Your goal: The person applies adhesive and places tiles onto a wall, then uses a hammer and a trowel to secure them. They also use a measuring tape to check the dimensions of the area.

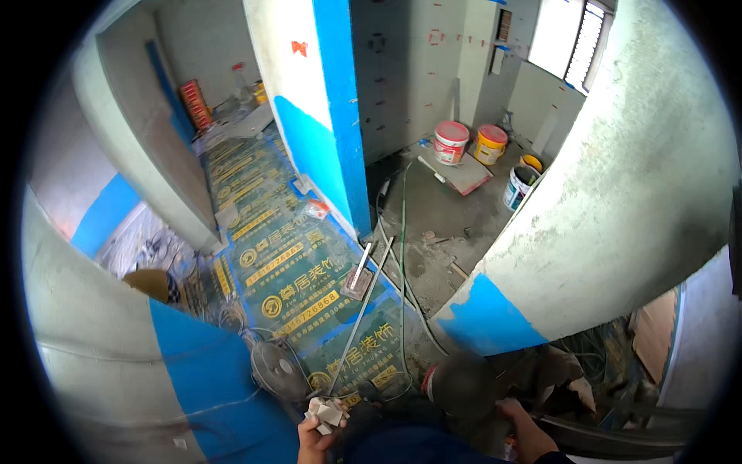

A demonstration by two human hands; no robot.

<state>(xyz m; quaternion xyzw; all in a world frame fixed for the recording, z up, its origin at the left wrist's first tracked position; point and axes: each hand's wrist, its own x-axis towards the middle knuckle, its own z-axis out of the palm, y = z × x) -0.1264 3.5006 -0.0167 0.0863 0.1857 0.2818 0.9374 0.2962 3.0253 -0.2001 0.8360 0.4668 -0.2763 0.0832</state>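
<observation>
Wedges (326, 414) in left hand (313, 442) point upward.

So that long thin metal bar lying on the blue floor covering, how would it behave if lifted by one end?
The long metal bar looks straight and rigid, so probably stiff rather than floppy. Being long and slim, its far end would likely swing or dip. It lies flat on the printed floor covering, so rolling seems unlikely.

Landmark: blue-and-white pillar (325, 116). Left of and below it, blue floor sheeting (294, 263) with repeated yellow printed label bands and round logos. Right of the pillar: white bucket with red lid (450, 142), yellow bucket with red lid (491, 144), open white-and-blue bucket (519, 185). Far left of it, red-orange package stack (195, 104) against the wall.
</observation>
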